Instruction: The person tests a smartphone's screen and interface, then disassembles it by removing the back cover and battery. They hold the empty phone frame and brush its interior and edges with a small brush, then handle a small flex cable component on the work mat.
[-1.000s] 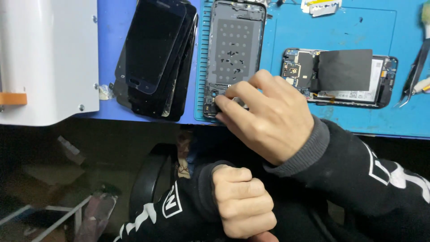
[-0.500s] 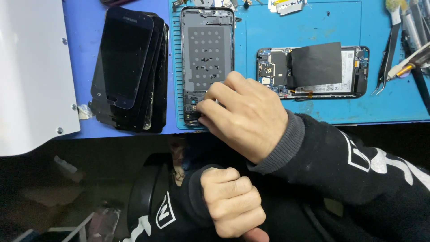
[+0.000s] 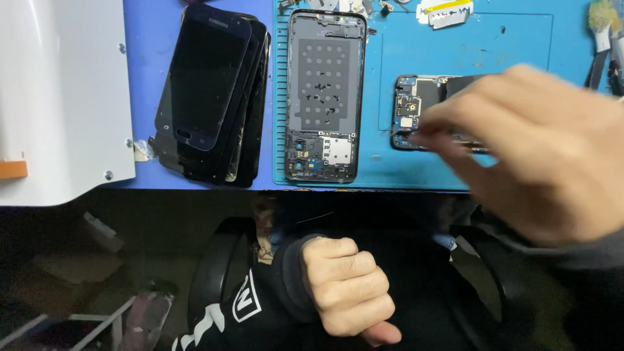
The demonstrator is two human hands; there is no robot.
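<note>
The right hand, blurred, hangs over the opened phone with its circuit board bared, fingers loosely bunched with their tips at the phone's lower edge; whether they pinch anything I cannot tell. That phone lies on the teal mat just right of the empty phone frame, and a fanned stack of about 4 dark screens lies just left of the frame, with a white machine further left. The left hand is a closed fist holding nothing visible, below the frame and off the table edge.
</note>
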